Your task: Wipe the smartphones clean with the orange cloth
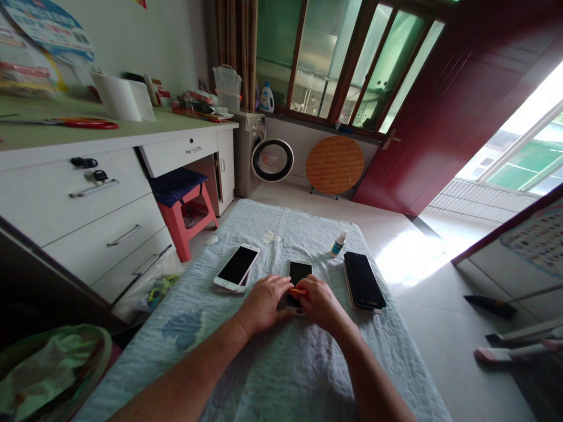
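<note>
middle phone (301, 269) looks unfinished
right hand (319, 299) pinches an orange piece (298, 291); we can't tell how our left hand (265, 303) grips, or if white phone (239, 265) and black phone (364, 280) are done.

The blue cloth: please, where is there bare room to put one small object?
Bare room shows at the far end of the cloth, beyond the white phone at left and the small bottle, and between the forearms. Crowded: the centre, where left hand and right hand partly cover the middle phone and an orange item.
</note>
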`<state>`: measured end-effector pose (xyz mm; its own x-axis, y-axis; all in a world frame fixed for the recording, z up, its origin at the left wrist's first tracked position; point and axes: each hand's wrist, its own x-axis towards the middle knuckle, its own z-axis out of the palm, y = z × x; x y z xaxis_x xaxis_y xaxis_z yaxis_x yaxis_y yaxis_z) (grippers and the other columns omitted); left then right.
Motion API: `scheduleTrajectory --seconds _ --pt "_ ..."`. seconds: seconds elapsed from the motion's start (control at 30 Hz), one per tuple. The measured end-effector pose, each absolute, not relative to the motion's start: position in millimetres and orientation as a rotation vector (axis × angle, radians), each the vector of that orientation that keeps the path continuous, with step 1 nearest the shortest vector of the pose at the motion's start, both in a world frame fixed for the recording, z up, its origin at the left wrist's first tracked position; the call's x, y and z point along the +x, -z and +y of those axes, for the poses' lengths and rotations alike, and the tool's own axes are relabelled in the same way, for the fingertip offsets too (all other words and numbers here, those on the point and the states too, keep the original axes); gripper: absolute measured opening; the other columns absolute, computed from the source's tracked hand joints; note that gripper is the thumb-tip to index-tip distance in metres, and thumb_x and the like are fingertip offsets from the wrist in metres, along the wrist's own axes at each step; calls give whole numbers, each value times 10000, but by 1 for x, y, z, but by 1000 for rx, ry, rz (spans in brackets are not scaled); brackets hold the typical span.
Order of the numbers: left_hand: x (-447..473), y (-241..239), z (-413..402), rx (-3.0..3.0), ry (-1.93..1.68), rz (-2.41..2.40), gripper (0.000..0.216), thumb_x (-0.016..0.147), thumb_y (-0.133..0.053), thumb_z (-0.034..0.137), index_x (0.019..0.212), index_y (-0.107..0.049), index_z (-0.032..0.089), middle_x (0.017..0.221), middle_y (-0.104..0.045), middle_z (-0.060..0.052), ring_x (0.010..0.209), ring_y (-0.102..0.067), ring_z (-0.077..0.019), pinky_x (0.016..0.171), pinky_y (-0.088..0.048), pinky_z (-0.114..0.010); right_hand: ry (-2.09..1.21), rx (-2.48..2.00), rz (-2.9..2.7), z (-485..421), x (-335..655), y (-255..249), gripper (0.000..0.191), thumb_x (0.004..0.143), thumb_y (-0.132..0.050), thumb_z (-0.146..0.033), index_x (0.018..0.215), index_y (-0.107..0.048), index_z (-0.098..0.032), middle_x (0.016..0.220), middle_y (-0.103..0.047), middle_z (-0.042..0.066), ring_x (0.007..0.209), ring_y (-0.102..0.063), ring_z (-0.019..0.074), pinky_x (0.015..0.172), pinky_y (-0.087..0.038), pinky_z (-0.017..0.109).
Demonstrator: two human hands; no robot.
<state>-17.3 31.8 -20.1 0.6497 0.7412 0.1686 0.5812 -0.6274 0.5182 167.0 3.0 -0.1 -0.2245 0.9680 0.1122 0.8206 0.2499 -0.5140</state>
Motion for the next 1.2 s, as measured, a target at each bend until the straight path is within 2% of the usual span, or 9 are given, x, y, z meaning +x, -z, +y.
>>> scheduleTrajectory --seconds 0.2,0.53,0.87,1.2 --pt "-17 21 32 2444 -511 1045 586 740 -745 473 1245 -605 213 1357 -586 -108 1254 -521 -315 1088 -383 -458 -476 -1619 -2130 4 168 2 146 917 -570 -220 821 -668 -167 810 -591 18 736 -551 115 675 -372 221" --pt "-18 21 31 2436 -520 1046 566 730 -759 417 1232 -611 201 1353 -589 -110 1251 -521 -314 1088 -386 -453 -496 -1632 -2115 3 165 2 128 906 -566 -189 810 -647 -165 810 -572 13 737 -541 113 678 -361 221" --pt "-18 21 33 2442 -507 1036 589 730 -764 434 1241 -607 184 1351 -589 -117 1248 -522 -313 1088 -383 -452 -478 -1624 -2127 2 166 5 110 891 -565 -157 806 -634 -164 808 -565 9 729 -530 111 670 -346 223" --pt "-17 19 32 2432 -497 1054 552 753 -747 456 1213 -635 172 1361 -584 -126 1263 -519 -306 1092 -381 -446 -590 -1567 -2210 -2 165 -8 109 865 -630 -218 777 -671 -168 777 -580 0 679 -513 94 619 -322 209"
